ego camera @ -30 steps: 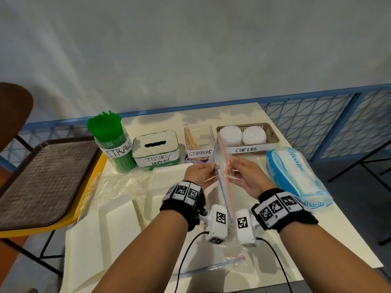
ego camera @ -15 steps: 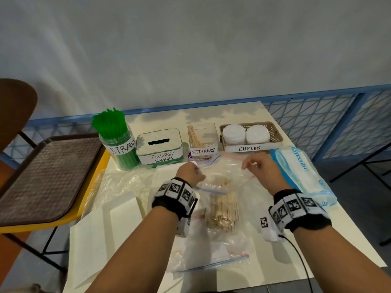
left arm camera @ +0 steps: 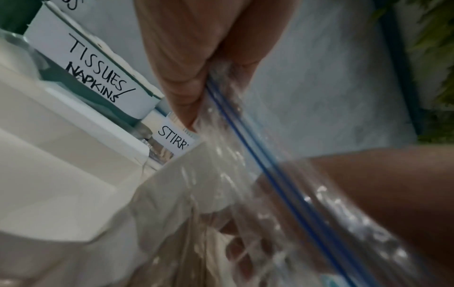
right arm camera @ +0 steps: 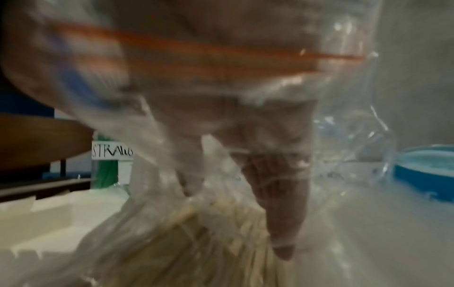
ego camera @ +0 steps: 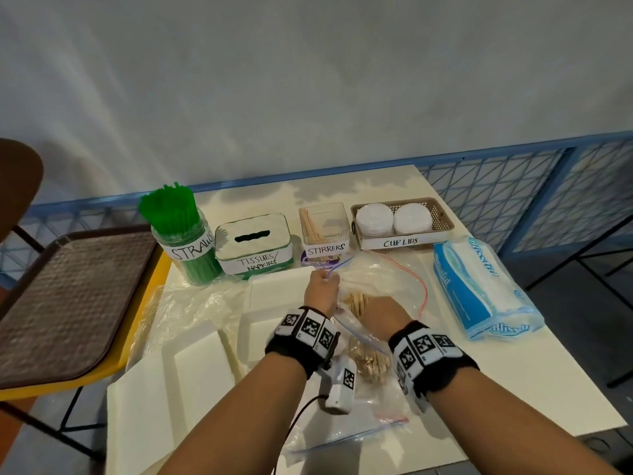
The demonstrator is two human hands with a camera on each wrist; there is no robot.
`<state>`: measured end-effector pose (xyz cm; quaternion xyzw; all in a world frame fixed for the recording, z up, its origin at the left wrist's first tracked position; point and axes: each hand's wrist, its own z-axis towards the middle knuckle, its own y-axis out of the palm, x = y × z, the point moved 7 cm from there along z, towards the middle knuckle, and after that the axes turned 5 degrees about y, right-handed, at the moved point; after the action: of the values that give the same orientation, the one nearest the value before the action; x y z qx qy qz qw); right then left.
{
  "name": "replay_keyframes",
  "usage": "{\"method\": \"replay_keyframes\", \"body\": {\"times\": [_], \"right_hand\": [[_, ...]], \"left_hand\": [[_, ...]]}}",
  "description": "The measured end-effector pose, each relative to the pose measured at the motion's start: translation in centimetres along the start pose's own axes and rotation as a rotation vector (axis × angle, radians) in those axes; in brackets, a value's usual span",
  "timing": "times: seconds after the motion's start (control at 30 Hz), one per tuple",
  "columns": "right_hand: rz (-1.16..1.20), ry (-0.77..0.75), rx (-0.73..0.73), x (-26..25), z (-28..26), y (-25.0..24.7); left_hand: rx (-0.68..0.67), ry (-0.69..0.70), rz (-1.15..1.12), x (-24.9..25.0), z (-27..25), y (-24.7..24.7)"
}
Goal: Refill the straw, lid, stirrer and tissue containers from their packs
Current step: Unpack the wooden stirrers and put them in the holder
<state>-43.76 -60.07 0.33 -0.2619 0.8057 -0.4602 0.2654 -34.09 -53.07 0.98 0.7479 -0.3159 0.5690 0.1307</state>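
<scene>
A clear zip bag (ego camera: 394, 282) of wooden stirrers (ego camera: 370, 363) lies in front of the labelled STIRRERS container (ego camera: 325, 231). My left hand (ego camera: 322, 286) pinches the bag's blue-striped rim (left arm camera: 245, 136) and holds the mouth up. My right hand (ego camera: 380, 313) is inside the bag mouth, and its fingers (right arm camera: 282, 223) reach down beside the top of the stirrer bundle (right arm camera: 209, 242), blurred. Along the back stand the STRAWS jar (ego camera: 185, 241), the TISSUES/NAPKINS box (ego camera: 253, 245) and the CUP LIDS basket (ego camera: 442, 217).
A blue tissue pack (ego camera: 479, 289) lies at the right of the table. White flat packs in clear plastic (ego camera: 191, 354) cover the left side. Another zip bag (ego camera: 359, 437) lies near the front edge. A brown tray (ego camera: 68, 303) sits on a yellow chair at the left.
Both hands pulled the bag's zip apart and laid the bag down. The right hand then let go of the red rim and went into the bag mouth; the left still pinches the blue rim.
</scene>
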Motion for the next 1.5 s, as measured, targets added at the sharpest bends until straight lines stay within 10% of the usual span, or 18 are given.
{"method": "replay_keyframes", "body": {"times": [0.23,0.43,0.97,1.5], "right_hand": [[0.021,0.164,-0.059,1.3,2.8,3.2],[0.185,0.182,0.107,0.0,4.0,2.7],[0.337,0.343,0.022,1.2,5.0,2.8],[1.071,-0.085,-0.06,1.8,3.9,0.9]], "left_hand": [[-0.114,-0.048,-0.029,-1.1,0.2,0.5],[-0.179,0.428,0.189,2.5,-0.1,0.0],[-0.372,0.711,0.889,2.3,0.6,2.2],[-0.273,0.45,0.917,2.5,4.4,2.7]]}}
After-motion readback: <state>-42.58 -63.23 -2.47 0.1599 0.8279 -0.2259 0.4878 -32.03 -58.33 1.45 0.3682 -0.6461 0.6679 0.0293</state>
